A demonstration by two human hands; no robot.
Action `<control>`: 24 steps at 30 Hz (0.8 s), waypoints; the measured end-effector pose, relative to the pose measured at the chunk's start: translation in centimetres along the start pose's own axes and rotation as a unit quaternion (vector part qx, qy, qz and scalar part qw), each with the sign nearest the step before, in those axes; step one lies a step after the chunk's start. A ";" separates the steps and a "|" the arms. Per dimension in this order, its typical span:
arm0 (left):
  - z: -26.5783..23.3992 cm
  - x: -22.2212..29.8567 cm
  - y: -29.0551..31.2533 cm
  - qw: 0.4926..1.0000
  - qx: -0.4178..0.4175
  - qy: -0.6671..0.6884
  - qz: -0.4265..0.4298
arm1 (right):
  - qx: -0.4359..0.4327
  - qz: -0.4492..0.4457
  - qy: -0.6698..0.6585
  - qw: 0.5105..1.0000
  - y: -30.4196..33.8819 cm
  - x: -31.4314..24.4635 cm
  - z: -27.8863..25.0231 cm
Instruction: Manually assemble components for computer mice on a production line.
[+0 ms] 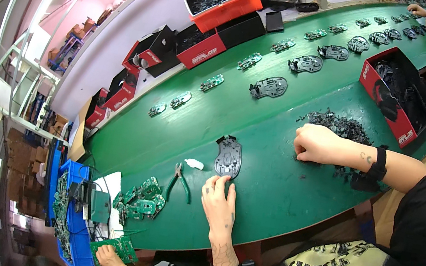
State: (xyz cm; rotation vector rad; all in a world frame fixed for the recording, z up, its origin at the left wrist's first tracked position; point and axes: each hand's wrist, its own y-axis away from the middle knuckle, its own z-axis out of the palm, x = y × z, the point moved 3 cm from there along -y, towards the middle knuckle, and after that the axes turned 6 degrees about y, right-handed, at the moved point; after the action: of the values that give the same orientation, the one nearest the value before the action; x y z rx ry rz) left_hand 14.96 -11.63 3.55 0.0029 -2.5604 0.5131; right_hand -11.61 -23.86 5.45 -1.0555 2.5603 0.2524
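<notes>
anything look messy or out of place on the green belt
Mostly orderly: boards and black shells sit in spaced rows. The odd spot is a loose heap of small black parts by the right hand, scattered rather than boxed.

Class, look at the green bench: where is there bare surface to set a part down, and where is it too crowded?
Bare green table lies between the left hand and right hand, right of the grey base plate. Another open strip runs between that plate and the row of circuit boards. Crowded: the pile of black bits and the board heap beside the pliers.
</notes>
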 end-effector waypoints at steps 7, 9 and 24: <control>0.4 -0.9 -1.7 0.998 0.014 -0.005 0.066 | 0.077 -0.082 -0.045 0.993 1.5 -1.0 -1.4; 0.2 -0.7 -1.7 0.996 0.013 -0.021 0.091 | 0.094 -0.104 -0.081 0.987 2.5 -1.7 -2.7; 0.4 -1.3 -1.7 0.996 0.032 -0.011 0.077 | 0.086 -0.090 -0.200 0.972 5.8 -2.9 -4.2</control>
State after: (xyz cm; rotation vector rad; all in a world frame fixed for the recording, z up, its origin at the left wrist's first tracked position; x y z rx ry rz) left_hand 16.10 -13.50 3.20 -0.1675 -2.5768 0.6566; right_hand -14.90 -19.16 10.62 -1.0415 2.0749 0.1706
